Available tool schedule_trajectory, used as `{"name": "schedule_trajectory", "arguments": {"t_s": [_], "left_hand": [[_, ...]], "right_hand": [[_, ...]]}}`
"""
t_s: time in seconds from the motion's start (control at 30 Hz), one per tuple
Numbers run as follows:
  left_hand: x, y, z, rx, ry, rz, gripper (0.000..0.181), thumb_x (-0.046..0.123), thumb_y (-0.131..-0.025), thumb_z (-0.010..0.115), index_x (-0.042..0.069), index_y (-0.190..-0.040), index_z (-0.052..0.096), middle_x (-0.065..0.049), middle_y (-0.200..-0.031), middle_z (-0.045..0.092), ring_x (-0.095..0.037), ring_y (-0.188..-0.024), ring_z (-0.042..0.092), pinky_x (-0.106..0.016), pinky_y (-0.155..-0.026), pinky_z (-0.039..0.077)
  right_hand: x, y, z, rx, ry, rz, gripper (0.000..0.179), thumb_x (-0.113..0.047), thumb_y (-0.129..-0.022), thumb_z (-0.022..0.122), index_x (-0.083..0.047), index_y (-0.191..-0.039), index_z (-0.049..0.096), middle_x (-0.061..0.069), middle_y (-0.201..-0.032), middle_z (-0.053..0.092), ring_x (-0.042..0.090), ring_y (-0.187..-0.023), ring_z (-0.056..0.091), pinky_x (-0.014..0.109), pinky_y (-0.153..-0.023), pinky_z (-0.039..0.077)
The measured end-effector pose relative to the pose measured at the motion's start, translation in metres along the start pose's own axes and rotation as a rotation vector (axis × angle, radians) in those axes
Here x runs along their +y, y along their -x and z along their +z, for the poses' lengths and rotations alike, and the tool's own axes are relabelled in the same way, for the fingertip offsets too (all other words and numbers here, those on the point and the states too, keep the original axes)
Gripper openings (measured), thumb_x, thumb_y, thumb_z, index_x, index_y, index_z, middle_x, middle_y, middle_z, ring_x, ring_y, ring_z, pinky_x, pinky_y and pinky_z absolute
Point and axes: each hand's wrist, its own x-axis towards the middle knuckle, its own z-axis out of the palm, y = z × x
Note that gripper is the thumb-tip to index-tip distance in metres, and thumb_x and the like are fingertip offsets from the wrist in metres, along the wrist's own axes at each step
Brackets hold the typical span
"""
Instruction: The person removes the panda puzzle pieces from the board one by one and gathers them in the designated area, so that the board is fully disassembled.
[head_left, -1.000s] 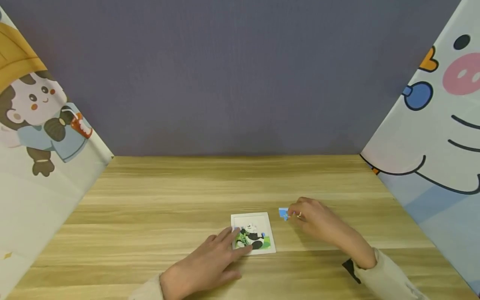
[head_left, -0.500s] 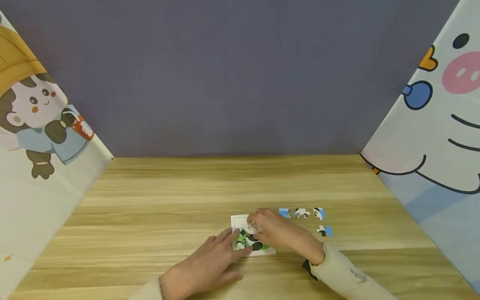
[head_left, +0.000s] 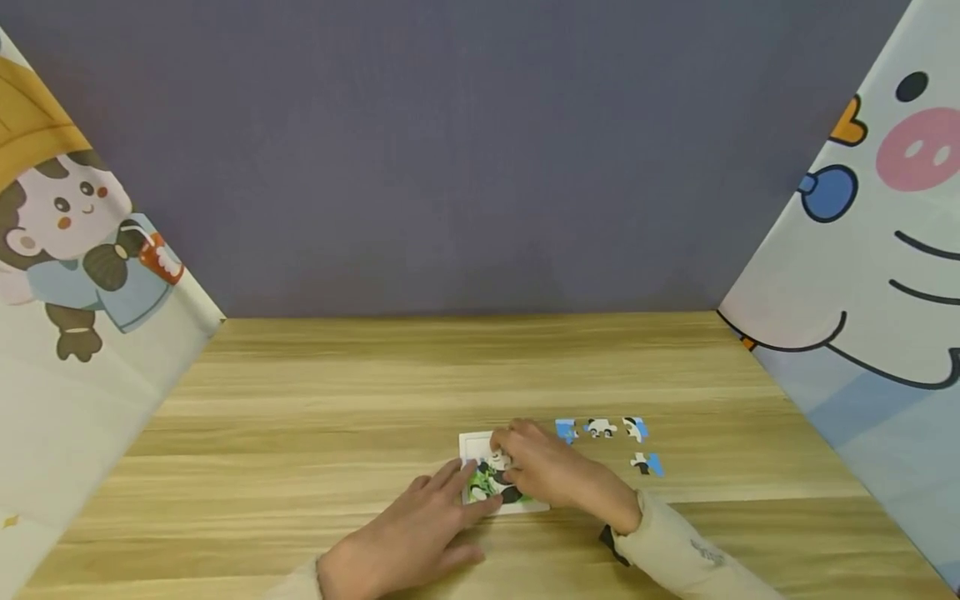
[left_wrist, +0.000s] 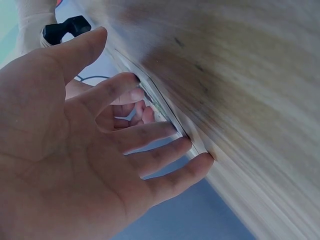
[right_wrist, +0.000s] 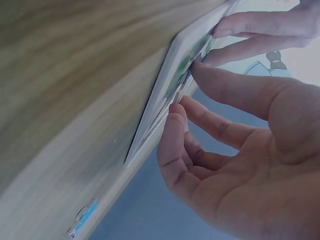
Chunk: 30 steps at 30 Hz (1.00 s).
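A small panda jigsaw puzzle in a white tray (head_left: 476,447) lies on the table, its lower part filled with green and black-and-white pieces. My left hand (head_left: 416,529) rests flat-fingered on the tray's left and lower edges. Over the puzzle's right half, my right hand (head_left: 551,468) curls its fingers down to the surface. In the right wrist view, its fingertips (right_wrist: 176,111) pinch a thin puzzle piece (right_wrist: 176,98) seen edge-on, with the thumb touching the picture. The palm and knuckles hide this piece in the head view.
Several loose puzzle pieces lie right of the tray: a blue one (head_left: 566,430), a panda face (head_left: 600,428), a black, white and blue one (head_left: 635,428), and another (head_left: 647,463) nearer me. A grey wall (head_left: 472,167) stands behind the table, with cartoon panels at both sides.
My right hand has moved left from the loose pieces to the tray, uncovering those pieces. Over the last half second it has stayed about there. The left hand has kept its place.
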Motion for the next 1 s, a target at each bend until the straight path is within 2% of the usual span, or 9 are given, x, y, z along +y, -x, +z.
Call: {"name": "schedule_trajectory", "arguments": {"t_s": [0.33,0.5,0.67,0.77,0.9,1.0], "left_hand": [[0.000,0.000,-0.001,-0.019,0.023,0.001,0.056,0.053,-0.095,0.059,0.031,-0.146,0.051,-0.022,-0.155,0.037,-0.042,-0.139,0.039,-0.057,-0.095,0.049],[0.000,0.001,-0.002,-0.020,0.012,-0.004,0.057,0.054,-0.095,0.059,0.031,-0.147,0.050,-0.022,-0.154,0.038,-0.042,-0.139,0.039,-0.056,-0.097,0.049],[0.001,0.001,-0.003,-0.014,0.012,0.001,0.057,0.052,-0.095,0.060,0.031,-0.147,0.050,-0.022,-0.154,0.038,-0.041,-0.140,0.039,-0.056,-0.095,0.050],[0.001,0.001,-0.002,-0.002,0.006,0.006,0.056,0.051,-0.095,0.061,0.031,-0.146,0.051,-0.022,-0.153,0.039,-0.041,-0.139,0.040,-0.056,-0.094,0.050],[0.000,0.001,-0.001,0.017,-0.020,0.012,0.056,0.049,-0.094,0.063,0.031,-0.145,0.052,-0.021,-0.152,0.041,-0.040,-0.138,0.041,-0.054,-0.093,0.051],[0.000,0.001,0.000,0.022,-0.032,0.014,0.056,0.049,-0.094,0.064,0.031,-0.145,0.052,-0.021,-0.152,0.042,-0.040,-0.138,0.042,-0.054,-0.093,0.051]], "right_hand": [[0.003,-0.001,-0.004,-0.005,-0.125,0.004,0.029,-0.006,-0.086,0.076,-0.010,-0.110,0.061,-0.001,-0.094,0.058,0.011,-0.081,0.053,0.022,-0.065,0.049],[0.004,-0.003,-0.007,0.011,-0.135,-0.039,0.028,-0.006,-0.085,0.077,-0.014,-0.102,0.056,-0.001,-0.088,0.056,0.011,-0.075,0.050,0.024,-0.060,0.046],[0.005,-0.001,-0.011,0.031,-0.138,-0.081,0.022,-0.005,-0.088,0.073,-0.017,-0.098,0.057,-0.004,-0.085,0.056,0.009,-0.074,0.050,0.023,-0.061,0.046],[0.004,-0.001,-0.011,0.021,-0.156,-0.113,0.020,-0.003,-0.091,0.070,-0.016,-0.094,0.055,-0.007,-0.079,0.055,0.006,-0.067,0.049,0.022,-0.057,0.045],[0.003,0.001,-0.011,0.015,-0.192,-0.136,0.018,-0.002,-0.093,0.068,-0.014,-0.094,0.055,-0.008,-0.075,0.056,0.002,-0.060,0.050,0.020,-0.053,0.046],[0.003,0.004,-0.011,0.035,-0.209,-0.138,0.017,-0.002,-0.093,0.068,-0.014,-0.095,0.056,-0.008,-0.076,0.058,0.001,-0.063,0.052,0.020,-0.056,0.048]]}}
